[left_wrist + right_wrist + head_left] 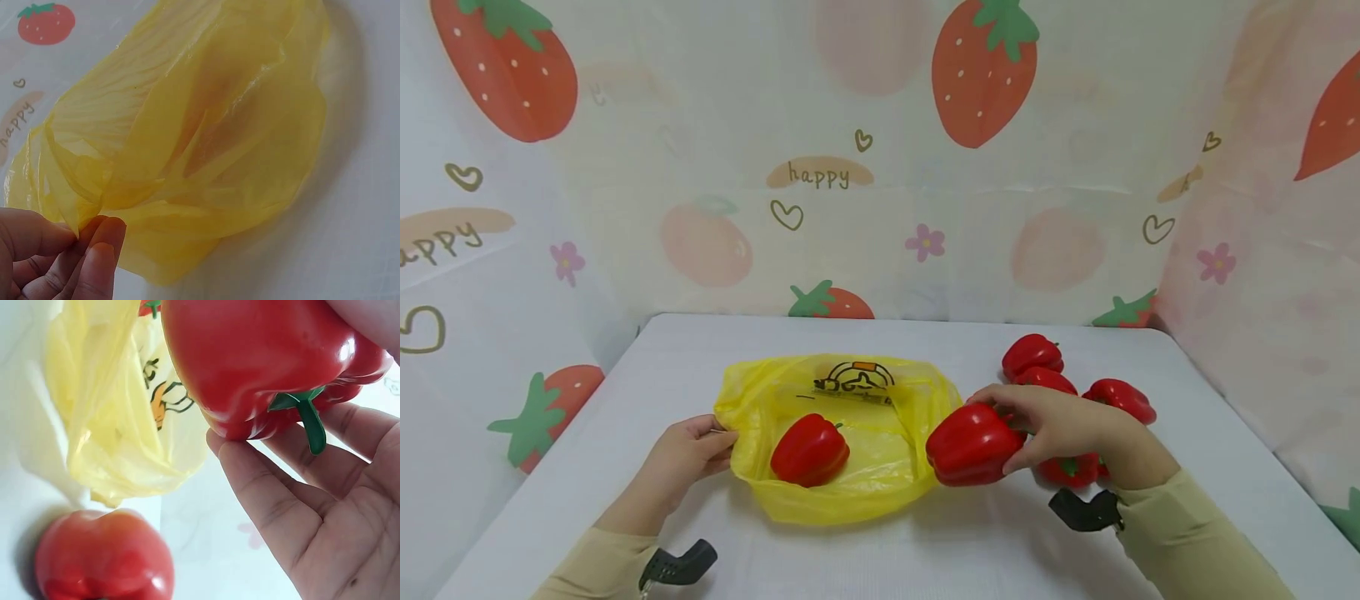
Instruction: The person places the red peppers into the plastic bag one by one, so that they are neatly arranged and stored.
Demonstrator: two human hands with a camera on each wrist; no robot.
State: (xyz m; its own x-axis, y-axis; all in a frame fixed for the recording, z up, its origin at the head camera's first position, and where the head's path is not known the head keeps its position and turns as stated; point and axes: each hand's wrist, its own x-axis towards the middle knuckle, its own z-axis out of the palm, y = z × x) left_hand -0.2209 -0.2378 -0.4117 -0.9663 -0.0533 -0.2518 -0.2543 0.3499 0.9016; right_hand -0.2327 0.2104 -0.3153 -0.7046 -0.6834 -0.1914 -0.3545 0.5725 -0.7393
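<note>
A yellow plastic bag (850,504) lies open on the table, and one red bell pepper (809,451) rests inside it. My left hand (688,457) pinches the bag's left edge between thumb and fingers, which the left wrist view shows closely at the gathered plastic (78,215). My right hand (1060,425) grips another red bell pepper (972,446) just beside the bag's right edge. In the right wrist view this pepper's green stem (312,425) points toward the palm, with the fingers (269,506) curled around its side.
Several more red bell peppers (1032,356) lie grouped at the right of the white table (820,558), partly hidden by my right hand and forearm. A curtain (880,108) printed with strawberries hangs behind the table and along both sides.
</note>
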